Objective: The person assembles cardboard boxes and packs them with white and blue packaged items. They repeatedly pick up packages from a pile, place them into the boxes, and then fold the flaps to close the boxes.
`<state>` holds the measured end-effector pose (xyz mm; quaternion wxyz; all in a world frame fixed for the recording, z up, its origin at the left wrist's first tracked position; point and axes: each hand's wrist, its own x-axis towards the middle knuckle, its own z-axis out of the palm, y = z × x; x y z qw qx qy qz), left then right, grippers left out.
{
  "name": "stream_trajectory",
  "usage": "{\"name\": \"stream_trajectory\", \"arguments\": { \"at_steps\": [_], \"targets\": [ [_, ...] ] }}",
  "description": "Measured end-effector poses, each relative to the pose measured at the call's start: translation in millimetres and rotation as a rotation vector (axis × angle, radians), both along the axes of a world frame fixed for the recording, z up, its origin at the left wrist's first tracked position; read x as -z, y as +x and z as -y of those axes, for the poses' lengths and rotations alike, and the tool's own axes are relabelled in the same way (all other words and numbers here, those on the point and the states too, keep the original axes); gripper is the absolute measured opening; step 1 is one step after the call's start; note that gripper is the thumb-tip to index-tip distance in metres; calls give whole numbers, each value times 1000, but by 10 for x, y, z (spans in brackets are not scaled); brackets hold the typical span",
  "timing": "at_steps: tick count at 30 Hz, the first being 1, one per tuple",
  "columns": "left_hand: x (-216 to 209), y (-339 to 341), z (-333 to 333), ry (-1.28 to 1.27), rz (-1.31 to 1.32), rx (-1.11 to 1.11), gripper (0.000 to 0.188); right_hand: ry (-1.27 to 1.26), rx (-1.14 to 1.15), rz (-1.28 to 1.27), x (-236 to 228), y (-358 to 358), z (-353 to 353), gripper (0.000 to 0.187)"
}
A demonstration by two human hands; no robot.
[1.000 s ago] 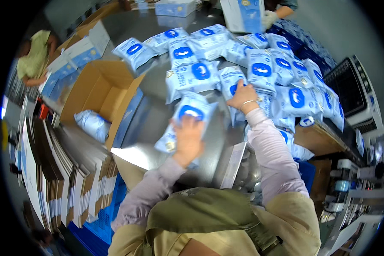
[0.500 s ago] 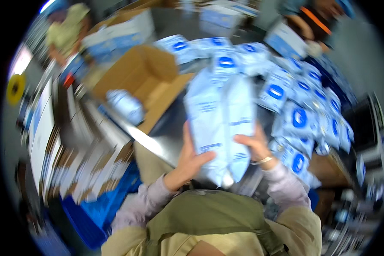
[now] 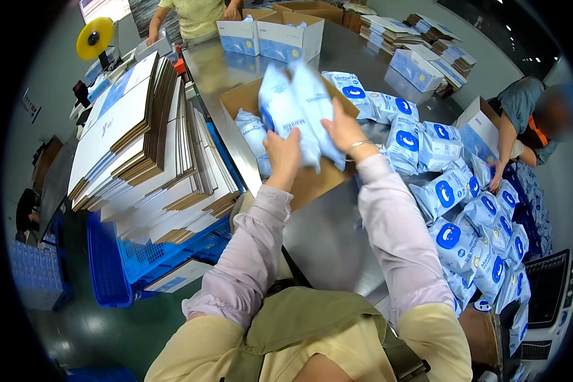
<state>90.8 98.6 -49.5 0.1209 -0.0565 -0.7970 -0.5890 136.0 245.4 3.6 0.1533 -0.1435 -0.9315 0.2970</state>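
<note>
Two light-blue soft packs are held side by side, blurred and tilted, over an open cardboard box (image 3: 307,190). My left hand (image 3: 282,155) is closed on the left pack (image 3: 277,105), thumb on its near end. On the right pack (image 3: 312,108), my right hand (image 3: 349,132) has its grip along the outer side. A third light-blue pack (image 3: 251,132) lies inside the box at its left. How deep the held packs sit in the box I cannot tell.
A heap of similar packs (image 3: 449,191) covers the right of the metal table (image 3: 337,239). Flattened cartons (image 3: 124,127) are stacked at left above a blue crate (image 3: 108,267). White-blue boxes (image 3: 290,41) stand at the back. Co-workers' hands (image 3: 500,175) work at right and far left.
Both hands have carried the two packs forward and left, from in front of my body to over the cardboard box. The view has turned, and the co-worker at right reaches to the pack heap.
</note>
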Motion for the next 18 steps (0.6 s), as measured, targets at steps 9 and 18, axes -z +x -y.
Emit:
{"name": "stream_trajectory", "arguments": {
  "at_steps": [9,18],
  "targets": [
    [-153,200,266,-786,-280,545,28,455,-91,48,447,883,151,49],
    [-350,1139,998,-736,-392,1127,70,-293,-267,257,-829,3769,360,27]
  ]
}}
